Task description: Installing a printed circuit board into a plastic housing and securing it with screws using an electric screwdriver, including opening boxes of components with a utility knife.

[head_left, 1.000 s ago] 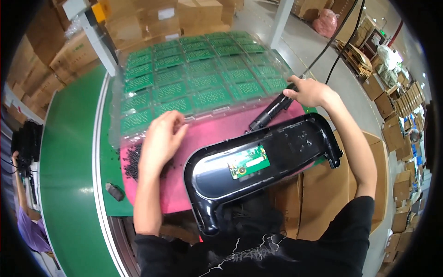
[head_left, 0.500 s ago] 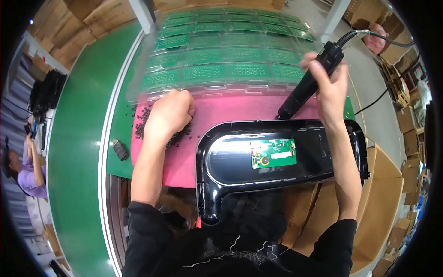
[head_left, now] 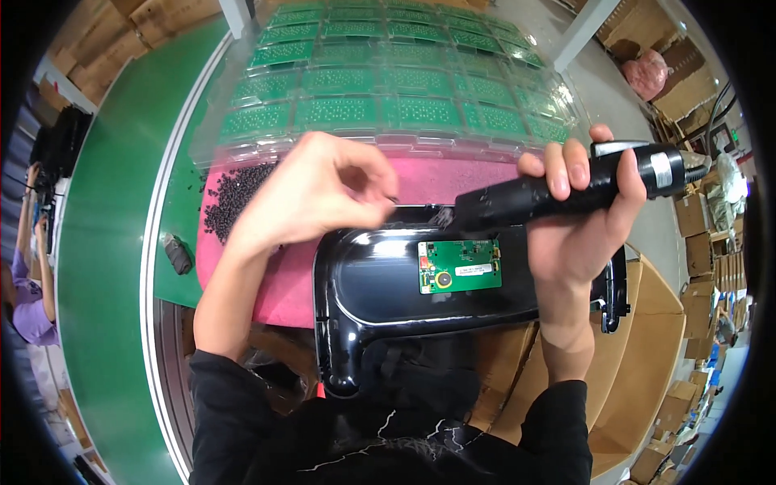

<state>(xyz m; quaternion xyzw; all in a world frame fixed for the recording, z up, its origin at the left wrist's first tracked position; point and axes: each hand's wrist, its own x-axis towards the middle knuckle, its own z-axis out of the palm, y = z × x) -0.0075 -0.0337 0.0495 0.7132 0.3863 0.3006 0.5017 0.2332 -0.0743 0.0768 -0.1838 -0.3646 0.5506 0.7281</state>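
Note:
My right hand [head_left: 582,218] is wrapped round a black electric screwdriver [head_left: 525,198], held almost level with its tip toward the left and its cord trailing off right. Left of that tip, my left hand [head_left: 331,190] is closed in a pinch on a small black screw [head_left: 394,200], of which only a dark speck shows. Beneath both hands lies a glossy black plastic housing [head_left: 380,283], shaped like a long tray with a leg at its lower left. A green circuit board [head_left: 461,267] sits inside it. Behind my left wrist is a pile of small black screws [head_left: 234,198].
Clear plastic trays of green circuit boards [head_left: 347,81] are stacked at the back of the pink mat [head_left: 283,291]. A small dark grey roll [head_left: 178,255] lies on the green table at left. An open cardboard box [head_left: 638,347] stands at lower right. Another person [head_left: 32,299] works at far left.
My left hand has lifted off the screw pile and moved right, over the housing's far edge. The screwdriver has swung from steeply tilted to nearly level.

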